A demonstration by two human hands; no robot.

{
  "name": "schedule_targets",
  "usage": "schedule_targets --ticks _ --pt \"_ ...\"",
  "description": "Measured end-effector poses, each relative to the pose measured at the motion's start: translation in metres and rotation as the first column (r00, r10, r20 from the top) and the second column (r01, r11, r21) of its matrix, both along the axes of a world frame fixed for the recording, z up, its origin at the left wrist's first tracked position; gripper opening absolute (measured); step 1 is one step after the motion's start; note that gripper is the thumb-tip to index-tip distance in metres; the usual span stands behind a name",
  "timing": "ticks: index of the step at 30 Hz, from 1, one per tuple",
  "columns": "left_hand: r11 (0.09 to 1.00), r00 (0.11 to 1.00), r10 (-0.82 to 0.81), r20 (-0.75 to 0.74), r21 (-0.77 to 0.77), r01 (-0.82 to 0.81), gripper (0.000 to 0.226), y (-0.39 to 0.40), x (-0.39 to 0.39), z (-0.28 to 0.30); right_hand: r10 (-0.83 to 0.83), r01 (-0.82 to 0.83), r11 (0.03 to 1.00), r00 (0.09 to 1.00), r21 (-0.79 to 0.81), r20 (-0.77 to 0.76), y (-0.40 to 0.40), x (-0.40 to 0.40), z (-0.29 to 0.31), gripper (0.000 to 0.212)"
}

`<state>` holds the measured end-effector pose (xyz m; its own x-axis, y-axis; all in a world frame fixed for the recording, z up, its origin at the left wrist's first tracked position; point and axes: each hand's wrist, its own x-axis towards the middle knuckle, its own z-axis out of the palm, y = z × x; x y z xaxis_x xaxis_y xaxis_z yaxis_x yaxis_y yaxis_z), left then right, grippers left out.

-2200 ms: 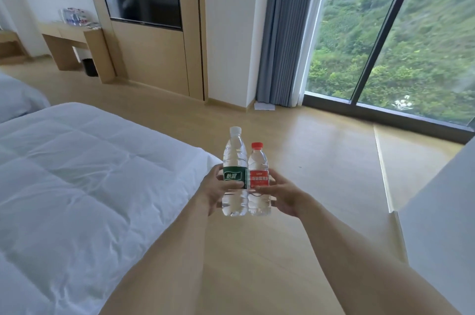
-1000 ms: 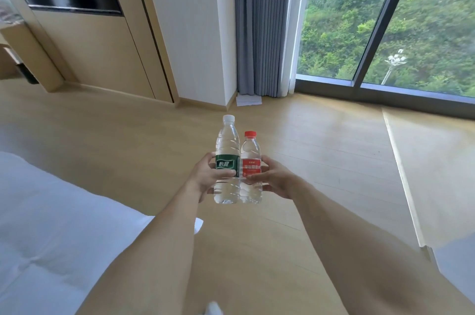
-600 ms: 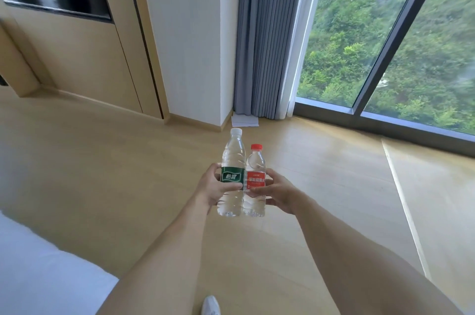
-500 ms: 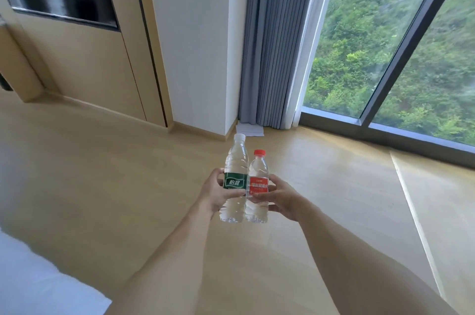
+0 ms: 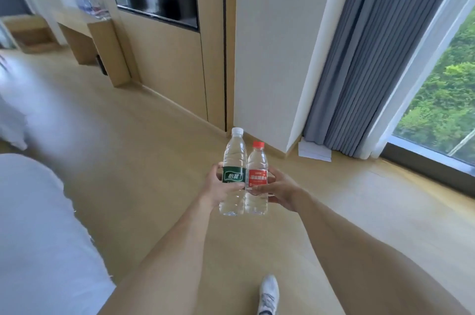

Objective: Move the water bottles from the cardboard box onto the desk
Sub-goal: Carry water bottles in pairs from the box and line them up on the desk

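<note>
Both bottles gripped at label height, carried upright, touching: green-label bottle (image 5: 233, 178) wrapped by left hand (image 5: 218, 186), red-label bottle (image 5: 257, 179) pinched by right hand (image 5: 280, 190). Held mid-air over wood floor (image 5: 144, 160), desk (image 5: 84, 21) seen far left. Full, so probably weighty; thin plastic likely squishy, slick, best held around label band.
</note>
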<state>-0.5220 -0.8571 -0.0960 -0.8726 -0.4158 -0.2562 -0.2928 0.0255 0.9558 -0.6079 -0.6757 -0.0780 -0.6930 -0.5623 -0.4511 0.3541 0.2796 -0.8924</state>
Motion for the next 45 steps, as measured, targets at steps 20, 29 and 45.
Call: schedule_targets --ticks 20,29,45 --pt "0.847 0.842 0.531 0.097 -0.08 -0.525 0.085 -0.261 -0.159 0.018 0.6 -0.6 0.8 0.798 -0.029 0.059 -0.341 -0.255 0.0 0.07" --pt "0.826 0.824 0.564 0.058 -0.061 -0.561 0.09 -0.38 -0.221 0.006 0.601 -0.6 0.799 0.797 -0.038 0.061 -0.465 -0.319 -0.011 0.074" --pt "0.835 0.835 0.55 -0.022 -0.012 -0.551 0.072 -0.681 -0.315 0.018 0.593 -0.593 0.805 0.805 0.0 0.019 -0.767 -0.411 0.006 0.072"
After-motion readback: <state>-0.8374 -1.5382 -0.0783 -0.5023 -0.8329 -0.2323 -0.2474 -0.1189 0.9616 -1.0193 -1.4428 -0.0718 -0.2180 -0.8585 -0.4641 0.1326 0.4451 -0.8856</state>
